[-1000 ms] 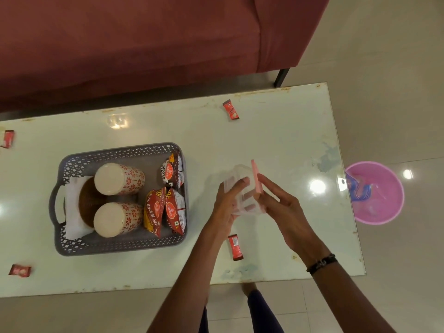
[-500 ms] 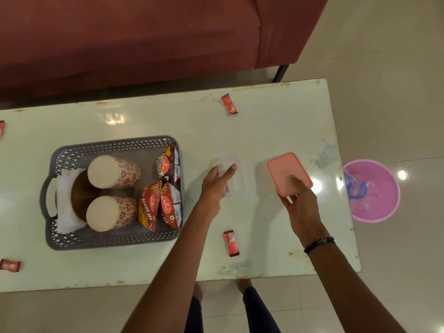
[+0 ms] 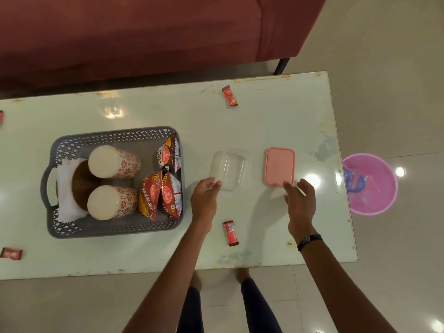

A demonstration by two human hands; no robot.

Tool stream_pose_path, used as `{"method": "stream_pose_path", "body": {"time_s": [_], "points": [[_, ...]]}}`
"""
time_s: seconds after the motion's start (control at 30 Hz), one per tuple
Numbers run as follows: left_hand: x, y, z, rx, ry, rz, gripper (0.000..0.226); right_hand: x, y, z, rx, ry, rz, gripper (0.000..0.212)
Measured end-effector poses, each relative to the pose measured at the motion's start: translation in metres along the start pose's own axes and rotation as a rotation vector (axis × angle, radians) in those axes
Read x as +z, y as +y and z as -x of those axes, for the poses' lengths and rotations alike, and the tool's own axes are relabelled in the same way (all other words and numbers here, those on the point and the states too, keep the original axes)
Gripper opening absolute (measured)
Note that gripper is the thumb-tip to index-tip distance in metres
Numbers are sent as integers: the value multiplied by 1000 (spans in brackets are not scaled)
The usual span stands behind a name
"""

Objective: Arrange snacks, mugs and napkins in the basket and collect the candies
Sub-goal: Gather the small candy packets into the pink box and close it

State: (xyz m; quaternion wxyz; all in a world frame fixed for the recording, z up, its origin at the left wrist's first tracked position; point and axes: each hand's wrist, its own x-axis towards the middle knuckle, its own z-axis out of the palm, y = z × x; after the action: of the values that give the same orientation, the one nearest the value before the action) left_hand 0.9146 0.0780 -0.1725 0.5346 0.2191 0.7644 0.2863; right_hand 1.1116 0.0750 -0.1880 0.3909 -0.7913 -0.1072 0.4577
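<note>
A grey basket (image 3: 113, 230) on the table holds two patterned mugs (image 3: 113, 162) (image 3: 111, 201), white napkins (image 3: 64, 188) and red snack packets (image 3: 158, 194). A clear plastic box (image 3: 228, 169) lies open right of the basket, its pink lid (image 3: 279, 166) flat beside it. My left hand (image 3: 205, 200) is open just below the box, fingertips at its near corner. My right hand (image 3: 300, 200) is open, fingertips touching the lid's near edge. Red candies lie near the front edge (image 3: 231, 233), at the far edge (image 3: 230, 95) and at the front left (image 3: 10, 253).
The pale glass table (image 3: 276, 121) stands before a maroon sofa (image 3: 144, 32). A pink bucket (image 3: 371, 183) sits on the floor off the table's right end. Another candy (image 3: 1, 116) shows at the left edge. My feet are under the near edge.
The box was held up in both hands with the lid being taken off; now box and lid lie apart on the table and both hands have drawn back from them.
</note>
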Motion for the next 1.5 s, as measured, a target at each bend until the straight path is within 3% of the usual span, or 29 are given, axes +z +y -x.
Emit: {"method": "stream_pose_path", "body": {"time_s": [0.23, 0.33, 0.47, 0.53, 0.63, 0.77, 0.87, 1.07, 1.17, 1.27, 1.33, 1.5], "points": [[-3, -79, 62, 24, 128, -255, 28, -17, 47, 51, -104, -202, 180, 37], [7, -83, 72, 79, 131, -349, 35, -10, 62, 71, -101, -276, 190, 32], [16, -82, 68, 197, 81, -531, 21, 3, 61, 81, -115, -300, 181, 29], [14, -80, 65, 189, 64, -508, 17, 8, 53, 80, -156, -304, 175, 29], [8, -64, 63, 177, 60, -285, 18, 14, 36, 73, -239, -310, 172, 29], [9, -18, 55, 300, 138, -79, 16, 19, 9, 58, -336, -304, 189, 29], [16, 13, 40, 371, 169, -88, 22, 26, -6, 49, -388, -298, 220, 29], [23, 26, 28, 340, 179, -232, 36, 43, -23, 42, -477, -285, 262, 25], [20, 25, 27, 357, 187, -210, 33, 64, -40, 33, -596, -293, 283, 25], [17, 22, 21, 364, 181, -182, 29, 104, -67, 11, -786, -329, 430, 30], [17, 23, 18, 350, 183, -177, 29, 138, -83, -11, -911, -356, 656, 39], [15, 20, 10, 333, 176, -154, 31, 204, -110, -60, -1055, -431, 1109, 60]]}}
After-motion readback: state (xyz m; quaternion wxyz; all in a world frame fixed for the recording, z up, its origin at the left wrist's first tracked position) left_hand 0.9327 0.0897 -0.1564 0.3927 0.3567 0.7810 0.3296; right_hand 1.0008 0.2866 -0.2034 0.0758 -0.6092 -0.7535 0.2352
